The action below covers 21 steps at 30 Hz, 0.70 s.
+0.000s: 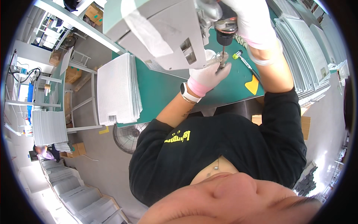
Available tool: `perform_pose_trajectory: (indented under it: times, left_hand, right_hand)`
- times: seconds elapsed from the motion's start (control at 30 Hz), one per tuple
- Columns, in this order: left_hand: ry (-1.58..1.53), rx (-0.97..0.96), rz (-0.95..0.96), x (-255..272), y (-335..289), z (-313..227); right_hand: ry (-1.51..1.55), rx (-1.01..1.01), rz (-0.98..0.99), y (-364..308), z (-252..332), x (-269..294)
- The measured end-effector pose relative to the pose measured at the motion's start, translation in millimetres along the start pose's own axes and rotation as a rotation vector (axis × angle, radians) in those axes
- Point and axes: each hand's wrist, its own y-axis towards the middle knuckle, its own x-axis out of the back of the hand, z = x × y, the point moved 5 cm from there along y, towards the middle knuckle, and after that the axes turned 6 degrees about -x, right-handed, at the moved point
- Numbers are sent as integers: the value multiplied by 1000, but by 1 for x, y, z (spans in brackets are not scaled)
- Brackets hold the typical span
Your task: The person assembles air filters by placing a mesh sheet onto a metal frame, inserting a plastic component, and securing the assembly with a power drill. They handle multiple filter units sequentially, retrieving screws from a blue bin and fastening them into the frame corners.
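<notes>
My right hand (pixel 257 24), in a white glove with a pink cuff, grips a power drill (pixel 226 26) with a black chuck. Its thin bit points down toward my left hand (pixel 209 74), gloved the same way. Between the thumb and fingers of that hand sits a small clear and metal part (pixel 220 60), right under the bit; its exact kind is hard to make out. A large grey box-shaped housing (pixel 156 35) with a white strip across it hides part of the work area above and left of my hands.
On the green tabletop (pixel 160 97) lie a green-capped marker (pixel 237 55) and a yellow scraper (pixel 252 86). White mesh panels (pixel 117 89) are stacked at the left, more panels (pixel 304 48) at the right. A floor fan (pixel 128 137) stands below the table edge. Far left is another person (pixel 46 153).
</notes>
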Motion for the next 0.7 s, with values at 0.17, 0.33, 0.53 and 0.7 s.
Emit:
perform_pose_trajectory:
  times: [0.17,0.33,0.53,0.7]
  left_hand:
    - [-32,-140,-40,-1,3,1]
    - [72,-54,68,-1,1,3]
    - [34,129,246,-3,-3,11]
    - [54,-19,222,17,-2,7]
  right_hand:
    - [17,19,178,13,-11,1]
    - [53,-142,275,20,-24,2]
    - [249,-148,324,22,-30,-16]
    - [451,-120,478,13,-25,-19]
